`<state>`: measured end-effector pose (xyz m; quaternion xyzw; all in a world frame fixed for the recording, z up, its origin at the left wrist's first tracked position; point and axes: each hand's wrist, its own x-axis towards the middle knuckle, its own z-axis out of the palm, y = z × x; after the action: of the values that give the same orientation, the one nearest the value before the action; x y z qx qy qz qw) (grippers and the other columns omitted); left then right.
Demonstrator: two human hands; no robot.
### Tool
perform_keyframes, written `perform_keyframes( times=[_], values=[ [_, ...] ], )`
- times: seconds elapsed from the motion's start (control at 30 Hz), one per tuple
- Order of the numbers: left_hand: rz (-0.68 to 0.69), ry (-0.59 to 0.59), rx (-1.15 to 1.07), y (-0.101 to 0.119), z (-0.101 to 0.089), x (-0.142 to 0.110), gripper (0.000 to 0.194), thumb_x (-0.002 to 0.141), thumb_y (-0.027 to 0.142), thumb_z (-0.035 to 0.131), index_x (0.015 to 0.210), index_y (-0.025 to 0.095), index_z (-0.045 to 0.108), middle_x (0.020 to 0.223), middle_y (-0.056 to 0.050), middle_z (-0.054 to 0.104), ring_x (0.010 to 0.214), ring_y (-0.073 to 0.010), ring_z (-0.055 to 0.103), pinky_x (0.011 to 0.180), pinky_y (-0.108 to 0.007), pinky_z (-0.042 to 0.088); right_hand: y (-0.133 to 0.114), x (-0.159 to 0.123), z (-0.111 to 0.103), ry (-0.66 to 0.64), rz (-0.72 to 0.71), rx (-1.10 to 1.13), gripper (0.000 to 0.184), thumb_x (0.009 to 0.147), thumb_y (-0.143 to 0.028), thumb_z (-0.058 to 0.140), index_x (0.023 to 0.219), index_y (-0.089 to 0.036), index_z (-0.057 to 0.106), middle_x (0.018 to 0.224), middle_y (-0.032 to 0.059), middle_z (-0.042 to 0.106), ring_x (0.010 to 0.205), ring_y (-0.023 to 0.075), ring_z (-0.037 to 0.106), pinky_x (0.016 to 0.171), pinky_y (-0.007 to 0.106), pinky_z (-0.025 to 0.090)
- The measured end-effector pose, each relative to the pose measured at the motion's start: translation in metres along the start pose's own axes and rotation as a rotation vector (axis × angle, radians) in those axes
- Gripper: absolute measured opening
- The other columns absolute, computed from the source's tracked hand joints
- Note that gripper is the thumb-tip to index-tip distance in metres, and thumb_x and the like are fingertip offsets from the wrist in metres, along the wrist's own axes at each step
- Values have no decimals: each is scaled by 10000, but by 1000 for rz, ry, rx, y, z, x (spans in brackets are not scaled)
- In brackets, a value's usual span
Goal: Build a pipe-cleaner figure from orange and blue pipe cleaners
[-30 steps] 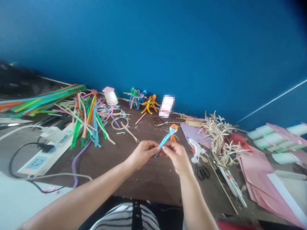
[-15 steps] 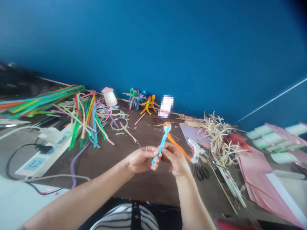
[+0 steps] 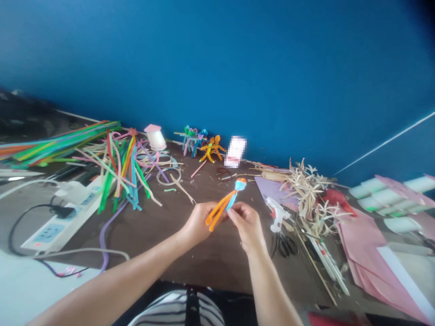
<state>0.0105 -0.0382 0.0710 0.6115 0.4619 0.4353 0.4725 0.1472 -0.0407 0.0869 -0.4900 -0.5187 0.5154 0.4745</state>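
Note:
Between my hands is a pipe-cleaner figure (image 3: pixel 240 184) with a rounded blue and orange top, a blue twisted stem and two loose orange strands hanging toward the left. My right hand (image 3: pixel 247 225) pinches the blue stem below the top between thumb and fingers. On the other side, my left hand (image 3: pixel 199 224) is closed around the lower part, its fingertips partly hidden behind the orange strands (image 3: pixel 219 210). Whatever lies inside the left fingers is mostly covered. Both hands are held above the dark brown table (image 3: pixel 214 262).
Pipe cleaners (image 3: pixel 118 172) and a white power strip (image 3: pixel 64 217) lie left. Finished pipe-cleaner figures (image 3: pixel 211 147) stand along the wall beside a small white cup shape with a pink roof (image 3: pixel 155 136). To the right are a glue gun (image 3: pixel 277 213), black scissors (image 3: pixel 287 245), dried husk shapes (image 3: pixel 307 185) and pink paper (image 3: pixel 360 244).
The orange strands have swung from the figure's right side to its left, across my left hand. The figure's top has shifted slightly right and down.

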Motion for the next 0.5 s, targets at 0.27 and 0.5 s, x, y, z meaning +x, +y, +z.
perform_keyframes(
  times=[0.27,0.5],
  values=[
    [-273,-251,-657,2,-1,3,233,703,329,620,683,99,595,603,-26,596,548,-88,527,542,-192,398,-1,4,-10,-137,65,155,165,675,-291,647,647,-156,557,488,-42,538,430,75,445,425,193,280],
    [-408,-377,-830,0,-4,2,234,660,327,670,682,108,589,580,-22,599,521,-98,552,527,-209,426,-5,3,-12,-338,135,267,163,713,-306,616,721,-172,524,537,-17,599,469,125,556,450,210,299]
  ],
)
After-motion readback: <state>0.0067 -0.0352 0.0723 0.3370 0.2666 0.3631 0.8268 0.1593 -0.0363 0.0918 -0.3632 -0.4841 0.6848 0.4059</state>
